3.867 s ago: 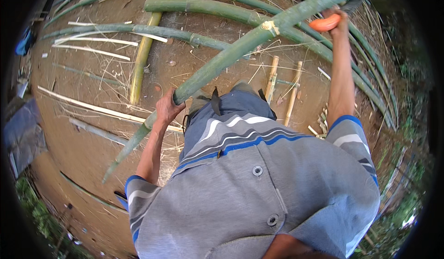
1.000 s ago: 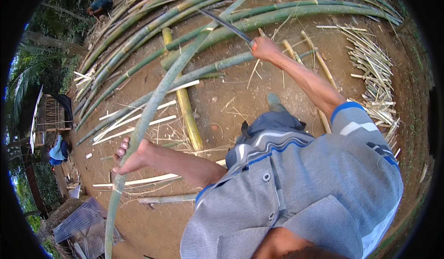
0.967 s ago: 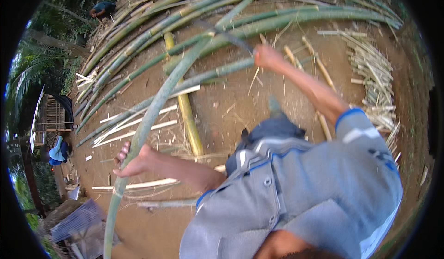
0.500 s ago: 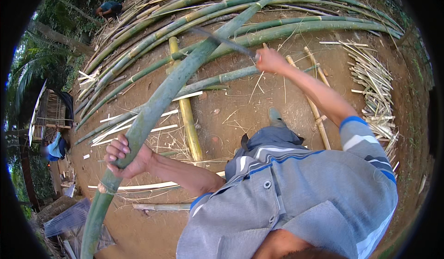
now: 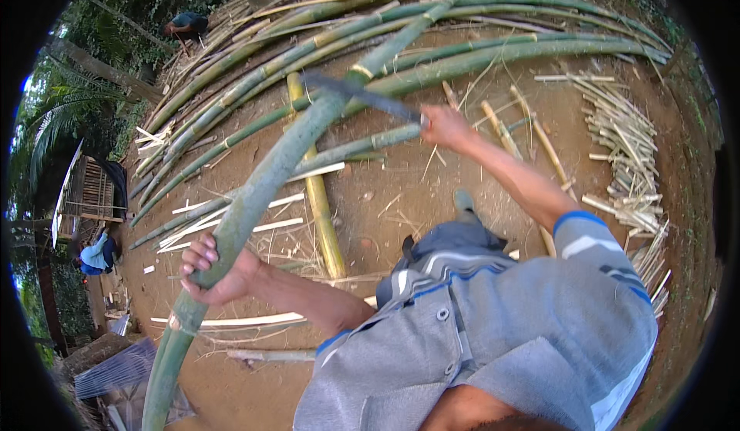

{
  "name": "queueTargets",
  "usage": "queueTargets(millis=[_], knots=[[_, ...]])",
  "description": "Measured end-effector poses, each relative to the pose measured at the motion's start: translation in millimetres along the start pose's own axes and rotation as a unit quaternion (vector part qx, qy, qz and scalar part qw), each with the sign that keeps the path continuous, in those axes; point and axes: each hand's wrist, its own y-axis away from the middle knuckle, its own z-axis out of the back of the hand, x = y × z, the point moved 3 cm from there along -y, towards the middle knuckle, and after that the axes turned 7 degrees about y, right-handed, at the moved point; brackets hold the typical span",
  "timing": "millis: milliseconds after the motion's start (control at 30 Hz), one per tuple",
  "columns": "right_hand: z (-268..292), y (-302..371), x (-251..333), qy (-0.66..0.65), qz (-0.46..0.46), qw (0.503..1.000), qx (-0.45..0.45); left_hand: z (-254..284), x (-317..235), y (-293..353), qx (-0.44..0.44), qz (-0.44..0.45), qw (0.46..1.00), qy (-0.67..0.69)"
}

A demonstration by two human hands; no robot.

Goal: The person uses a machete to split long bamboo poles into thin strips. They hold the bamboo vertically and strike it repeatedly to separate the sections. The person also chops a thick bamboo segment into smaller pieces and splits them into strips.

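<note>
A long green bamboo pole (image 5: 266,173) slants from the lower left up to the far side, its far end over other poles. My left hand (image 5: 216,269) is closed around its nearer part, just above a pale joint. In my right hand (image 5: 445,127) is the handle of a long dark machete (image 5: 378,102). The blade lies across the upper part of the pole and looks slightly blurred. Just beyond the blade, a pale ring (image 5: 362,70) shows on the pole. Whether the edge is biting into the bamboo I cannot tell.
Several long bamboo poles (image 5: 462,65) lie across the far ground. A yellowish bamboo length (image 5: 322,215) and pale split strips (image 5: 270,225) lie under the pole. Cut strips (image 5: 628,150) are heaped at right. Two people (image 5: 96,254), (image 5: 185,26) are off to the left, near a small hut (image 5: 91,188).
The machete blade has come a little nearer along the pole, baring the pale ring, and its flat shows more. My left hand keeps its grip. The view has shifted slightly.
</note>
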Motion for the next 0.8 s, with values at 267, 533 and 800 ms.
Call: queueTargets(millis=[267, 533, 800], knots=[[21, 8, 21, 0.027, -0.011, 0.996, 0.081, 13, -12, -11, 0.092, -0.002, 0.996, 0.003], [24, 2, 23, 0.047, 0.061, 0.995, 0.068, 33, -26, -18, 0.178, 0.066, 0.979, 0.075], [43, -18, 37, 0.048, -0.005, 0.996, 0.074, 41, -15, -4, 0.116, 0.073, 0.988, 0.070]])
